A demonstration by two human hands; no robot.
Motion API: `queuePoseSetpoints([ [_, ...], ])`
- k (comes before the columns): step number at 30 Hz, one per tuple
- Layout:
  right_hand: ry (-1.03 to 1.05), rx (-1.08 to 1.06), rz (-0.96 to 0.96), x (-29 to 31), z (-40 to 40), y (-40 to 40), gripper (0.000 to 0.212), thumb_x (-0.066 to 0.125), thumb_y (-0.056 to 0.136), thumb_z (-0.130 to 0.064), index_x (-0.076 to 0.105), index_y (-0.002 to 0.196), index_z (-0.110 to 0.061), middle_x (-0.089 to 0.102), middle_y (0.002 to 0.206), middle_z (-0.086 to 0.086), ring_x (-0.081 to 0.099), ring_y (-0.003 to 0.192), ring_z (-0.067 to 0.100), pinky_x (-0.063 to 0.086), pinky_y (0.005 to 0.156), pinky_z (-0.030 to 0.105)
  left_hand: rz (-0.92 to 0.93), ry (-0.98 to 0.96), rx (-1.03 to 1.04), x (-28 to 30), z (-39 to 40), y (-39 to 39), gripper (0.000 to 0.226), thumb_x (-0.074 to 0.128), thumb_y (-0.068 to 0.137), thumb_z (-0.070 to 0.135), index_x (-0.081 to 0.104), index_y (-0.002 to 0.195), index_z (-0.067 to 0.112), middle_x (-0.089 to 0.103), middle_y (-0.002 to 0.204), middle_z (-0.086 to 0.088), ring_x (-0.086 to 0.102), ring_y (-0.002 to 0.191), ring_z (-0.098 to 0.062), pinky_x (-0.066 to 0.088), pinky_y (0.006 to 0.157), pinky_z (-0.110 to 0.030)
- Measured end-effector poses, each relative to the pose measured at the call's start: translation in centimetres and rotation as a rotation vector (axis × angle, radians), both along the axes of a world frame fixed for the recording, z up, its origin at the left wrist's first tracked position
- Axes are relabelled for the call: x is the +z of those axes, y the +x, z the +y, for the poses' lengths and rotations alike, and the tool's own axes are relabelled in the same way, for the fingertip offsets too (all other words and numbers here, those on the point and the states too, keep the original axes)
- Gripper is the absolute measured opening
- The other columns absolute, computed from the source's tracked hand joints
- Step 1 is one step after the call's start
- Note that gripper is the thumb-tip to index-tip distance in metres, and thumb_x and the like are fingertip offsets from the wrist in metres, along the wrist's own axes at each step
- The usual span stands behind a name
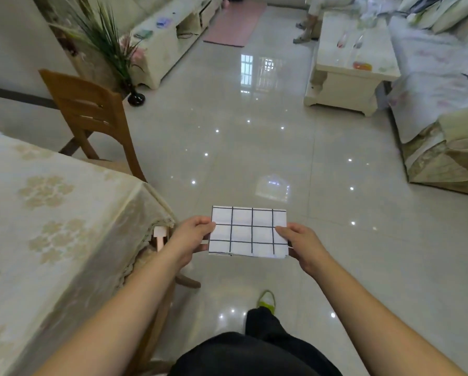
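A folded white cloth with a black grid pattern (247,231) is held flat in the air above the tiled floor, in front of my body. My left hand (191,240) pinches its left edge, thumb on top and fingers underneath. My right hand (302,246) pinches its right edge the same way. The cloth is a neat rectangle, roughly level.
A table with a cream floral cloth (51,226) stands at my left, a wooden chair (92,118) behind it. A cream coffee table (349,77) and sofa (444,118) are at the right. A potted plant (113,50) and another person's feet (304,31) are farther back.
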State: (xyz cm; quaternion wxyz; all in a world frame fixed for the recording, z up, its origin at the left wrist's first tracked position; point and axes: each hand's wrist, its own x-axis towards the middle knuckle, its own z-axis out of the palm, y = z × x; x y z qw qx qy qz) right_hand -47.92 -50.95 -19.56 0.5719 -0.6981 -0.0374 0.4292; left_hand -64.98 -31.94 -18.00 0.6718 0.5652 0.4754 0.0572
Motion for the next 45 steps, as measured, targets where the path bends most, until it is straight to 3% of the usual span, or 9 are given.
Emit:
queuePoseSetpoints([
  [5, 0.005, 0.071, 0.012, 0.6, 4.3, 7.8, 0.012, 0.061, 0.091, -0.014, 0.069, 0.095, -0.004, 0.072, 0.087, 0.009, 0.068, 0.071, 0.016, 0.054, 0.06, 0.026, 0.033, -0.016, 0.07, 0.6, 3.0, 6.6, 0.019, 0.06, 0.094, 0.015, 0.06, 0.11, 0.006, 0.062, 0.078, -0.002, 0.057, 0.067, -0.012, 0.045, 0.043, -0.019],
  [11, 0.01, 0.142, -0.014, 1.6, 9.8, 14.9, 0.013, 0.063, 0.09, -0.014, 0.069, 0.09, -0.002, 0.072, 0.086, 0.011, 0.068, 0.072, 0.018, 0.055, 0.06, 0.027, 0.042, -0.039, 0.219, 1.1, 6.5, 12.2, 0.025, 0.063, 0.092, 0.011, 0.059, 0.115, 0.004, 0.064, 0.105, -0.014, 0.06, 0.082, -0.017, 0.051, 0.05, -0.021],
  [16, -0.017, 0.19, -0.01, 1.3, 14.5, 18.3, 0.015, 0.064, 0.09, -0.016, 0.069, 0.093, -0.001, 0.072, 0.091, 0.014, 0.069, 0.076, 0.022, 0.057, 0.065, 0.03, 0.048, -0.028, 0.256, 1.0, 10.5, 14.9, 0.019, 0.063, 0.092, 0.014, 0.06, 0.11, 0.01, 0.062, 0.094, -0.006, 0.057, 0.076, -0.012, 0.048, 0.056, -0.022],
  [20, -0.029, 0.225, 0.018, 0.9, 19.4, 20.4, 0.014, 0.063, 0.09, -0.016, 0.068, 0.097, -0.004, 0.073, 0.092, 0.012, 0.069, 0.075, 0.02, 0.054, 0.059, 0.027, 0.024, -0.025, 0.28, 0.4, 14.8, 16.6, 0.003, 0.061, 0.093, 0.014, 0.06, 0.095, 0.016, 0.057, 0.076, 0.0, 0.054, 0.066, -0.01, 0.047, 0.047, -0.016],
  [24, -0.056, 0.287, 0.016, 0.5, 25.8, 22.2, 0.013, 0.063, 0.09, -0.014, 0.067, 0.098, -0.006, 0.072, 0.091, 0.01, 0.068, 0.073, 0.017, 0.051, 0.054, 0.023, 0.007, -0.016, 0.316, -1.1, 20.7, 17.7, 0.007, 0.062, 0.092, 0.015, 0.063, 0.099, 0.013, 0.052, 0.066, 0.003, 0.052, 0.056, -0.005, 0.044, 0.046, -0.016],
  [29, -0.074, 0.381, -0.002, 0.9, 35.3, 23.5, 0.019, 0.062, 0.09, -0.012, 0.066, 0.103, 0.001, 0.07, 0.092, 0.013, 0.067, 0.075, 0.02, 0.053, 0.056, 0.025, -0.016, -0.064, 0.394, -2.6, 28.7, 17.6, 0.014, 0.066, 0.09, 0.018, 0.065, 0.103, 0.012, 0.054, 0.073, 0.0, 0.054, 0.066, -0.011, 0.048, 0.058, -0.025],
  [36, -0.069, 0.466, -0.022, 1.9, 46.4, 24.3, 0.014, 0.063, 0.09, -0.014, 0.067, 0.097, -0.003, 0.07, 0.092, 0.012, 0.067, 0.078, 0.021, 0.054, 0.06, 0.027, -0.049, -0.057, 0.495, -1.8, 37.5, 17.3, 0.013, 0.063, 0.092, 0.016, 0.066, 0.102, 0.008, 0.061, 0.079, -0.005, 0.057, 0.063, -0.011, 0.051, 0.058, -0.026],
  [41, -0.054, 0.558, -0.039, 2.3, 53.2, 24.8, 0.014, 0.063, 0.09, -0.014, 0.067, 0.097, -0.002, 0.072, 0.092, 0.012, 0.069, 0.078, 0.02, 0.054, 0.062, 0.028, -0.07, -0.046, 0.607, -1.9, 42.4, 17.1, 0.015, 0.064, 0.09, 0.017, 0.067, 0.103, 0.01, 0.065, 0.089, -0.012, 0.061, 0.075, -0.02, 0.05, 0.061, -0.029],
  [45, -0.045, 0.61, -0.044, 2.0, 59.0, 25.8, 0.016, 0.063, 0.09, -0.015, 0.067, 0.099, -0.001, 0.071, 0.093, 0.013, 0.069, 0.078, 0.021, 0.054, 0.061, 0.027, -0.066, -0.051, 0.664, -1.5, 46.1, 17.7, 0.011, 0.061, 0.092, 0.019, 0.066, 0.1, 0.014, 0.065, 0.084, -0.013, 0.061, 0.07, -0.022, 0.048, 0.061, -0.031],
])
